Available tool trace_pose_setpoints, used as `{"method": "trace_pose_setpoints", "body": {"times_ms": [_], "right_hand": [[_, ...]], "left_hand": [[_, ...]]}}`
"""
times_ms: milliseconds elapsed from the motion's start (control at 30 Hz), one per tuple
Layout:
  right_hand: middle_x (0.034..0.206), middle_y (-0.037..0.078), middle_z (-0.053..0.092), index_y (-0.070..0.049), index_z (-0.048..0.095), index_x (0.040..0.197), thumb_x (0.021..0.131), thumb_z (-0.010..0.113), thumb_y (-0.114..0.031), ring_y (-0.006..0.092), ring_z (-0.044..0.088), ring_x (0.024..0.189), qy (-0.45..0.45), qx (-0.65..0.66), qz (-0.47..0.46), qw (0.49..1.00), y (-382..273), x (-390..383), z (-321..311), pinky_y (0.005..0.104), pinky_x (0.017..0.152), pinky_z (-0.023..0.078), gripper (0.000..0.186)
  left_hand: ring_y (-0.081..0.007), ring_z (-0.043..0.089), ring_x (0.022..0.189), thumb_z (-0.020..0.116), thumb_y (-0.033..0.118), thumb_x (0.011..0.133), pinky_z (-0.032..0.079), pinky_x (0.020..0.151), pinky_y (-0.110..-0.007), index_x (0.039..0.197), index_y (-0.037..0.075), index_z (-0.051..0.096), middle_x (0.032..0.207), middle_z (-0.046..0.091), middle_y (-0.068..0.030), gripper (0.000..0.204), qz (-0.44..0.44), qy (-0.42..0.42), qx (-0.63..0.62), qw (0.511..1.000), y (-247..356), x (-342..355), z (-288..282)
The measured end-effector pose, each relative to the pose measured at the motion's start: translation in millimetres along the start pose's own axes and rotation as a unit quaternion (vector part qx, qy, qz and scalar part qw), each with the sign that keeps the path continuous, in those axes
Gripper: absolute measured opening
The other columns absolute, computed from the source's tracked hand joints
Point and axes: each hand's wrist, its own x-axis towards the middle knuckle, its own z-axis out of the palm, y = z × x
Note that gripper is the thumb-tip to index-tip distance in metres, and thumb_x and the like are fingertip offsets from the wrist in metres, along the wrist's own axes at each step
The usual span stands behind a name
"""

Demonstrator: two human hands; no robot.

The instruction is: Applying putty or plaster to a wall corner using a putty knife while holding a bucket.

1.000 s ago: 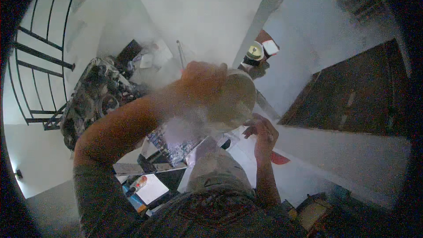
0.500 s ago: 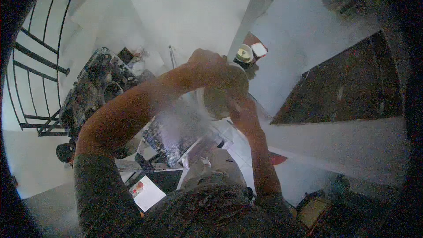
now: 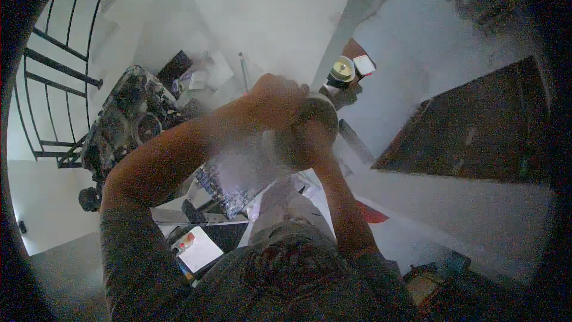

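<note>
In front of my chest, both hands are at a round, pale container (image 3: 326, 107), like a cup or a small pot; blur and haze keep its exact kind from showing. My left hand (image 3: 277, 96) is closed at its upper left side, with the knuckles up. From below, my right hand (image 3: 317, 137) reaches to the container, its fingers hidden in or against it. What they touch there cannot be made out. Below the container, a whitish blurred patch shows between my forearms.
At left stands a dark, patterned surface (image 3: 122, 116) beside black metal railings (image 3: 62, 80). A jar with a yellowish top (image 3: 342, 70) and a white item (image 3: 363, 65) sit beyond my hands. Lower down are a speckled mat (image 3: 223, 194) and a white sheet (image 3: 199, 251). A dark brown panel (image 3: 471, 128) is at right.
My right hand has moved slightly up and farther into or behind the container. The left hand keeps its place on it. The whole view has shifted a little.
</note>
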Motion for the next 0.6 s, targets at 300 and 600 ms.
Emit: {"method": "trace_pose_setpoints", "body": {"times_ms": [300, 600], "right_hand": [[0.136, 0.013, 0.041, -0.004, 0.035, 0.137, 0.094, 0.048, -0.021, 0.0274, 0.037, 0.127, -0.004, -0.036, -0.119, 0.992, 19.8, 8.5, 10.1, 0.0387, 0.108, 0.025, 0.048], [0.132, 0.013, 0.046, -0.005, 0.04, 0.133, 0.091, 0.052, -0.025, 0.0289, 0.042, 0.123, -0.093, 0.68, 0.103, 0.72, -1.7, -7.3, -12.6, 0.0404, 0.104, 0.031, 0.048]], "left_hand": [[-0.0325, 0.066, 0.071, 0.051, 0.033, 0.081, 0.051, 0.058, -0.046, 0.124, 0.002, 0.05, 0.08, 0.065, -0.0166, 0.053, -0.013, -0.015, -0.022, 1.0, -0.4, 2.4, -2.5], [-0.031, 0.065, 0.069, 0.05, 0.031, 0.081, 0.052, 0.059, -0.045, 0.127, 0.002, 0.047, 0.079, 0.065, -0.0148, 0.055, -0.019, 0.002, 0.002, 1.0, 1.3, -1.5, 3.2]]}}
